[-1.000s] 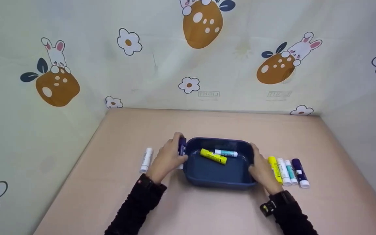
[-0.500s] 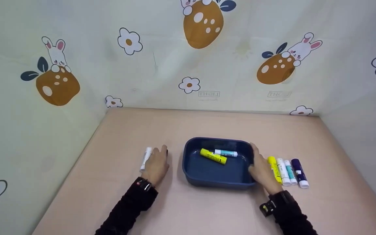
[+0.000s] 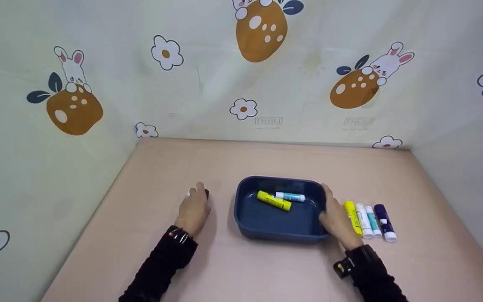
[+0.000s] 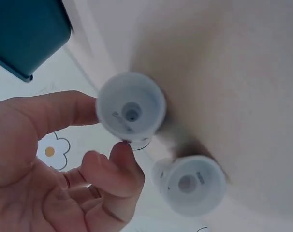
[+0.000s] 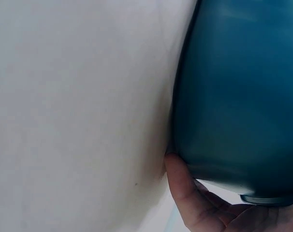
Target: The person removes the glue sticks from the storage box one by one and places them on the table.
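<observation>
In the head view, my left hand (image 3: 193,212) is at the left of the table, holding a dark purple glue stick (image 3: 207,193), mostly hidden by the fingers. The left wrist view shows its hollow white end (image 4: 131,106) between thumb and fingers. Beside it is a white glue stick (image 4: 192,186), largely covered by the hand in the head view. My right hand (image 3: 337,218) grips the right end of a dark blue box (image 3: 283,228). Inside the box lie a yellow glue stick (image 3: 274,201) and a white-and-teal glue stick (image 3: 290,196).
Right of the box, a row of glue sticks lies on the table (image 3: 266,268): yellow (image 3: 352,218), white (image 3: 364,221), teal (image 3: 373,221) and dark purple (image 3: 385,222). Patterned cloth walls (image 3: 208,84) enclose the back and sides.
My left hand has moved left with the purple glue stick, from the box's left edge to beside the white glue stick. My right hand and the box have stayed in place.
</observation>
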Demonstrator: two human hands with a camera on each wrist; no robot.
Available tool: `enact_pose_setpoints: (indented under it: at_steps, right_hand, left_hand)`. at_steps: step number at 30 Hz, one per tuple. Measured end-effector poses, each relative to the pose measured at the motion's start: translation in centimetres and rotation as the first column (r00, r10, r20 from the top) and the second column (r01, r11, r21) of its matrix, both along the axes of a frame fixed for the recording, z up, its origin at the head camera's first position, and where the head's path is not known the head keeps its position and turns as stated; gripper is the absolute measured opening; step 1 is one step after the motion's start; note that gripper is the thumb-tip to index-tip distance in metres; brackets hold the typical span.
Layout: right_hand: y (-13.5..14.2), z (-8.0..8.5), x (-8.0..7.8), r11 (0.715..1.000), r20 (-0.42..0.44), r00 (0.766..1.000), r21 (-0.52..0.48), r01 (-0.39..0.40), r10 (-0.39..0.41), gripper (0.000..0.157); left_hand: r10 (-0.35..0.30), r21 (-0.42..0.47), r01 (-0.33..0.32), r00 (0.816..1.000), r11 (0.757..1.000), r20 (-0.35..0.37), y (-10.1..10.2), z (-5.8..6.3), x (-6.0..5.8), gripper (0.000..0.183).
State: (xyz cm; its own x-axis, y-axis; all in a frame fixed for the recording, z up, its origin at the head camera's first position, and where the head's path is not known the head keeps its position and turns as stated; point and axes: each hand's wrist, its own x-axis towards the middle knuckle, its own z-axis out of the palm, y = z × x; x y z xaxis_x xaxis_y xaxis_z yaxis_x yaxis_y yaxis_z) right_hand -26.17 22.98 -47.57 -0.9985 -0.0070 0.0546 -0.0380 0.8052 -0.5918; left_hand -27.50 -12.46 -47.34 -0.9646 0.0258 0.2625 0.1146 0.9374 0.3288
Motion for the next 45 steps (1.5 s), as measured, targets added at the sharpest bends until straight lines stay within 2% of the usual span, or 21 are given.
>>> enact_pose_setpoints:
  at_steps: [5, 9, 13, 16, 18, 21, 23, 26, 34, 37, 39, 42, 45]
  right_hand:
    - [0.0, 0.0, 0.0, 1.000, 0.007, 1.000, -0.001, 0.000, 0.000, 0.078]
    - [0.1, 0.0, 0.0, 1.000, 0.015, 1.000, 0.004, 0.001, -0.001, 0.078]
    - [0.0, 0.0, 0.0, 1.000, 0.005, 1.000, 0.002, -0.001, 0.001, 0.078]
    - [0.0, -0.1, 0.0, 1.000, 0.000, 1.000, -0.004, 0.003, -0.003, 0.078]
    - [0.0, -0.1, -0.1, 1.000, 0.005, 1.000, -0.011, 0.004, -0.003, 0.079]
    - [0.0, -0.1, -0.1, 1.000, 0.008, 1.000, -0.015, 0.006, -0.005, 0.079]
    - [0.0, -0.1, -0.1, 1.000, 0.007, 1.000, -0.018, 0.005, -0.005, 0.079]
    - [0.0, -0.1, 0.0, 1.000, 0.008, 1.000, -0.022, 0.005, -0.004, 0.079]
    - [0.0, -0.1, 0.0, 1.000, 0.011, 1.000, -0.010, -0.003, 0.003, 0.077]
    - [0.0, -0.1, -0.1, 1.000, 0.019, 1.000, -0.007, 0.000, 0.000, 0.077]
    - [0.0, -0.1, -0.1, 1.000, 0.021, 1.000, -0.009, 0.005, -0.005, 0.078]
    - [-0.1, -0.1, -0.1, 1.000, 0.031, 0.999, -0.014, 0.010, -0.009, 0.078]
    - [0.0, -0.1, -0.2, 1.000, 0.039, 0.999, -0.019, 0.009, -0.008, 0.078]
  left_hand:
    - [0.004, 0.079, -0.011, 0.997, 0.997, 0.083, -0.6, 0.7, -0.1, 0.033]
    - [-0.003, 0.111, -0.010, 0.993, 0.994, 0.116, -0.3, 1.4, -0.1, 0.030]
    - [-0.077, 0.154, 0.057, 0.989, 0.986, 0.126, 1.3, 2.7, 0.0, 0.030]
    - [-0.171, 0.192, 0.155, 0.982, 0.969, 0.073, 3.1, 3.5, 0.2, 0.029]
    - [-0.238, 0.213, 0.225, 0.970, 0.951, 0.038, 4.3, 3.9, 0.4, 0.027]
    - [-0.340, 0.239, 0.328, 0.940, 0.914, 0.011, 6.0, 4.3, 0.4, 0.025]
    - [-0.393, 0.258, 0.375, 0.920, 0.890, 0.017, 6.9, 4.3, 0.3, 0.026]
    - [-0.442, 0.267, 0.413, 0.895, 0.871, 0.057, 7.9, 4.0, -0.1, 0.031]
    - [-0.505, 0.149, 0.485, 0.846, 0.862, 0.171, 9.3, 2.3, -1.3, 0.047]
    - [-0.516, 0.089, 0.509, 0.837, 0.856, 0.182, 9.6, 1.7, -1.8, 0.054]
    - [-0.519, 0.030, 0.522, 0.838, 0.852, 0.166, 9.7, 1.3, -2.1, 0.058]
    - [-0.509, -0.091, 0.522, 0.850, 0.848, 0.137, 9.9, 0.9, -2.3, 0.064]
    - [-0.486, -0.251, 0.505, 0.863, 0.826, 0.137, 10.1, 0.5, -2.3, 0.068]
